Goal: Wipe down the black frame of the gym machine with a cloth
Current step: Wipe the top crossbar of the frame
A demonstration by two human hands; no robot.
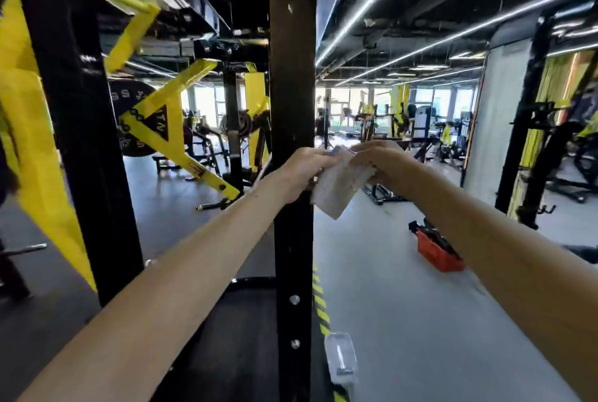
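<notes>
A black upright post of the gym machine's frame [292,84] runs from top to bottom in the middle of the view. A pale, whitish cloth [336,186] hangs just to the right of the post at chest height. My left hand [302,172] grips its left edge in front of the post. My right hand [385,163] grips its upper right edge. The cloth is stretched between both hands and its lower corner dangles free. Whether it touches the post cannot be told.
A second black post [81,130] with yellow arms [171,130] and a weight plate [129,100] stands on the left. An orange toolbox [437,249] lies on the grey floor to the right. A clear spray bottle [341,359] sits by the post's base. More machines fill the background.
</notes>
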